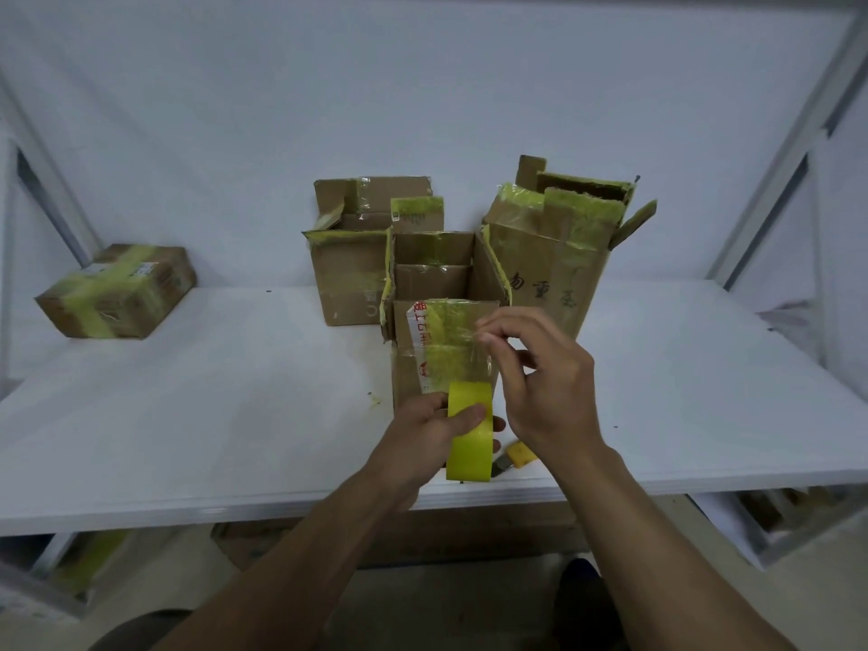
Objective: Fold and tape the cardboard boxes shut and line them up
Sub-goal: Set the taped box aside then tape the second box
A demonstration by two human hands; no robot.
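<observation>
My left hand point(422, 434) grips a yellow tape roll point(469, 439) just in front of an open cardboard box point(441, 284) in the middle of the white table point(211, 406). My right hand point(540, 368) pinches the clear strip of tape point(465, 354) pulled up from the roll, over the box's near flap. Behind stand two more open boxes, one on the left point(350, 270) and a taller one on the right point(554, 265), both with yellow tape remnants. A taped, closed box point(117, 291) lies far left.
A yellow utility knife point(514, 458) lies on the table just right of the roll, near the front edge. Metal frame posts rise at both sides point(789, 148). More cardboard sits under the table point(385, 542).
</observation>
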